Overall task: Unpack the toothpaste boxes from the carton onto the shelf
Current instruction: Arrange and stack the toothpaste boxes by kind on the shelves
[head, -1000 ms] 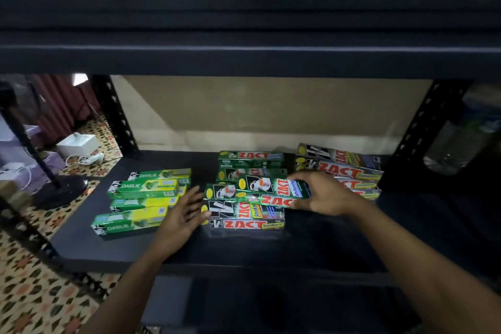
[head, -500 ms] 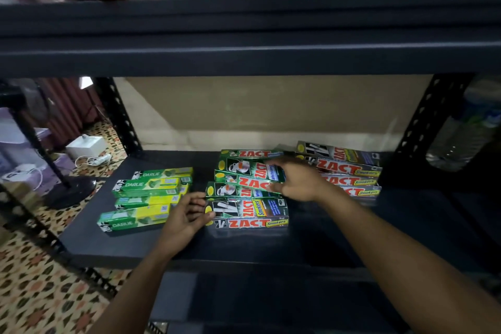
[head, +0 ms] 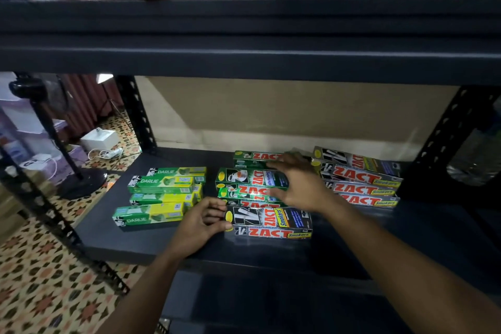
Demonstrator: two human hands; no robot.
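Squaring stacks: right hand (head: 301, 187) spread flat on green Zact boxes (head: 249, 177), left hand (head: 199, 222) curled against Smokers box (head: 271, 221) (grip unclear) — next, back to carton.

The shelf (head: 406, 233) lies bare along its front edge and at front right. Darlie boxes (head: 162, 192) fill the left, Zact boxes (head: 252, 179) the middle, and a grey Zact stack (head: 360, 179) the right rear. The upper shelf (head: 244, 43) hangs low overhead, and posts (head: 135, 114) flank the opening.
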